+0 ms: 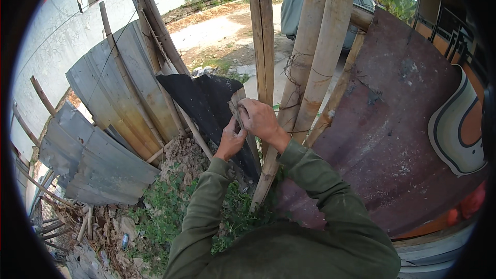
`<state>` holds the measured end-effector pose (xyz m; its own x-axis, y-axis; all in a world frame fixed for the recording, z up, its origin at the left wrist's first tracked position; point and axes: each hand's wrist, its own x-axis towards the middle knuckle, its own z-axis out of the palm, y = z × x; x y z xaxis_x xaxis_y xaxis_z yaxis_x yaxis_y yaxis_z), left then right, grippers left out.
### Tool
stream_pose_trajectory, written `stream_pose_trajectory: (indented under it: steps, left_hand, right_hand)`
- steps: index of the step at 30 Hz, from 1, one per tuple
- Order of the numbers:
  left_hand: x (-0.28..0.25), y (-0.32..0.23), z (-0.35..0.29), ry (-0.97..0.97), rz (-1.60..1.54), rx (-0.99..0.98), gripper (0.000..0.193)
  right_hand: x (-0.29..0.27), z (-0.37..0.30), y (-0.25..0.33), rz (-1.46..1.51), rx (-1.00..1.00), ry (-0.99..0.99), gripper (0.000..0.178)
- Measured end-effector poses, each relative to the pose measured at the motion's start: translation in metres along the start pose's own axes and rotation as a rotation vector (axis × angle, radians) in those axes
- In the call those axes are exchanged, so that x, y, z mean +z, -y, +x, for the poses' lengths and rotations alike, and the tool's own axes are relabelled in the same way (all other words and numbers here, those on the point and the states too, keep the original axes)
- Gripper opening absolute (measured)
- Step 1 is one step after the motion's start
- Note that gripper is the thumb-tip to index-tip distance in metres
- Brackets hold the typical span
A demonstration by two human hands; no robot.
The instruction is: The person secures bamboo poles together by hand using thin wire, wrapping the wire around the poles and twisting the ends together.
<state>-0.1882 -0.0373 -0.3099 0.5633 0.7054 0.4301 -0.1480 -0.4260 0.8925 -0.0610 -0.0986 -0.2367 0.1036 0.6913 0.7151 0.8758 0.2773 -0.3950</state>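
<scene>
Head | left fingers [231, 125], right fingers [245, 104] pinch strip [234, 110] | sheet [206, 93] at 10 o'clock | strip probably light, stiff, splittable; grip flat faces

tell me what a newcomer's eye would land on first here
Probably the big dark red sheet filling much of the right side, with thick pale bamboo poles rising just to its left. Then, near the centre, the person's left grip and right grip meet at a slender wooden-looking piece by the right edge of the black sheet.
</scene>
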Motion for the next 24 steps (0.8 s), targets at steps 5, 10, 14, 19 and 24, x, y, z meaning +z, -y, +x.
stream_pose_trajectory:
  steps: [5,10,14,19,24]
  left_hand:
    - [-0.003,0.004,0.003,0.01,0.04,-0.035,0.05]
    - [0.003,0.015,0.007,0.031,0.156,-0.032,0.056]
    - [0.015,-0.005,0.007,0.004,0.132,0.032,0.064]
    - [-0.007,-0.019,0.01,0.117,-0.213,-0.061,0.072]
    - [-0.006,-0.043,0.025,-0.181,-0.604,-0.364,0.047]
  right_hand:
    - [-0.009,0.001,0.009,0.107,0.046,-0.008,0.03]
    - [0.006,0.006,0.009,0.006,0.09,-0.05,0.032]
    - [0.004,0.0,-0.005,0.051,0.109,-0.053,0.028]
    - [0.004,-0.001,-0.002,0.079,0.056,-0.08,0.021]
    - [0.005,0.004,0.002,0.03,0.072,-0.1,0.021]
